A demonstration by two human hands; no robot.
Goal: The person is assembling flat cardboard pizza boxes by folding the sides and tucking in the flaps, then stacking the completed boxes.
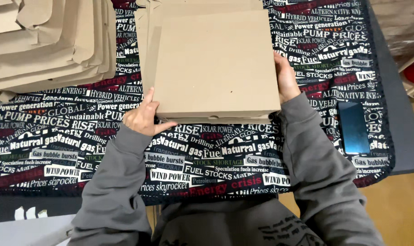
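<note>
Two arms in grey sleeves (116, 182) are reaching forward over a cloth (207, 168) covered in printed words; the left hand (143, 117) is pressing on the near left corner of a flat brown box (216, 64), thumb under the edge and one finger pointing up its side; the right hand (285, 77) is lying flat on the box's right side, fingers together; a dark phone (354, 127) is lying to the right; a pile of flat cardboard (47, 41) is sitting far left.
</note>
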